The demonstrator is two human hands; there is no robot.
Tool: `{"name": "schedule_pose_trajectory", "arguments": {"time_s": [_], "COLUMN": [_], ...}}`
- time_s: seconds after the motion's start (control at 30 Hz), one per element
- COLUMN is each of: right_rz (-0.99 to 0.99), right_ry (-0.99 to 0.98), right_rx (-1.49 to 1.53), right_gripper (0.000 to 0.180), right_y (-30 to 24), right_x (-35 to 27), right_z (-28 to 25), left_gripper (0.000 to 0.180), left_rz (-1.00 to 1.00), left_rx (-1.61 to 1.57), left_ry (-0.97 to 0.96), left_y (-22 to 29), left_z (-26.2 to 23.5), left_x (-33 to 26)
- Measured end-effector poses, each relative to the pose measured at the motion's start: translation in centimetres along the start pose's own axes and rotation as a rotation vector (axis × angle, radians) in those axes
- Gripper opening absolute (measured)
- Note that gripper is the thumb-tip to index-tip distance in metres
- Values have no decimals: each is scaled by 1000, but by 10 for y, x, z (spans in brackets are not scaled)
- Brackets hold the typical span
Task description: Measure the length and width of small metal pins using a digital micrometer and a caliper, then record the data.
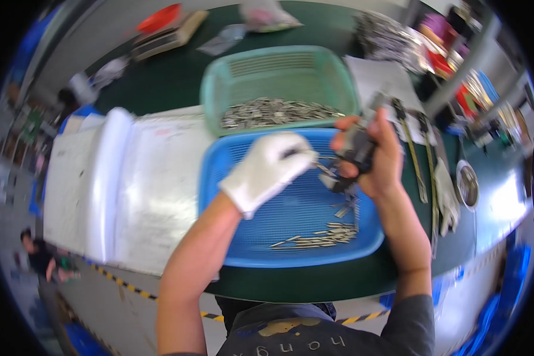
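- Our forearms come in from the lower edge and meet over the blue basket (231, 237), which sits on the dark green table (178, 77) right in front of us.
- Basket floor near us: a loose pile of thin metal strips (320, 236), a few more scattered higher up toward the hands.
- Left hand (270, 169) wears a white glove, fingers curled and pinched on a small metal piece (325, 168) at its tip; the piece is blurred, so we cannot tell its exact shape.
- Right hand (374, 154) is bare, closed around a dark handheld tool (359, 148). The tool's lower end sits just beside the glove's pinch point.
- The hands are close together above the basket's right half; we cannot tell whether they touch.
- Left of the basket: white sheets (154, 184) lying flat, with a white roll (104, 178) across them.
- Right of the basket: a spare white glove (446, 199) and a small round metal dish (467, 185).
- Just behind the blue basket: a green basket (219, 89) holding a thick layer of the same kind of metal parts (276, 113).
- Far edge: a red object (159, 18) and a clear bag (267, 15).
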State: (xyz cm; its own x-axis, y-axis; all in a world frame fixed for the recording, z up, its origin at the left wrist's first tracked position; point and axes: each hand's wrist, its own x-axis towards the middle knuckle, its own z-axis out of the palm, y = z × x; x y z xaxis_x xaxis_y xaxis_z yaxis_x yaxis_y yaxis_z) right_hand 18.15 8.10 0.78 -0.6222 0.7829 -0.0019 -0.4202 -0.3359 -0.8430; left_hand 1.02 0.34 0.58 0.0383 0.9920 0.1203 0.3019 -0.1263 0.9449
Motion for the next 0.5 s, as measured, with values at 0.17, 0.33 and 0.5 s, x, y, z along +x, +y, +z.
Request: {"name": "schedule_pose_trajectory", "arguments": {"time_s": [0.17,0.33,0.5], "right_rz": [-51,-50,-89], "right_ry": [24,1,76], "right_rx": [49,40,44], "right_gripper": [59,60,60], "right_y": [-4,-2,-4], "right_x": [-6,-5,-4], "right_z": [2,3,2], "left_gripper": [19,20,25], "left_rz": [-81,-144,-158], "left_rx": [-130,-189,-327], "left_ry": [-69,-44,17], "left_y": [6,6,2], "left_z": [9,14,23], "left_x": [1,-2,5]}}
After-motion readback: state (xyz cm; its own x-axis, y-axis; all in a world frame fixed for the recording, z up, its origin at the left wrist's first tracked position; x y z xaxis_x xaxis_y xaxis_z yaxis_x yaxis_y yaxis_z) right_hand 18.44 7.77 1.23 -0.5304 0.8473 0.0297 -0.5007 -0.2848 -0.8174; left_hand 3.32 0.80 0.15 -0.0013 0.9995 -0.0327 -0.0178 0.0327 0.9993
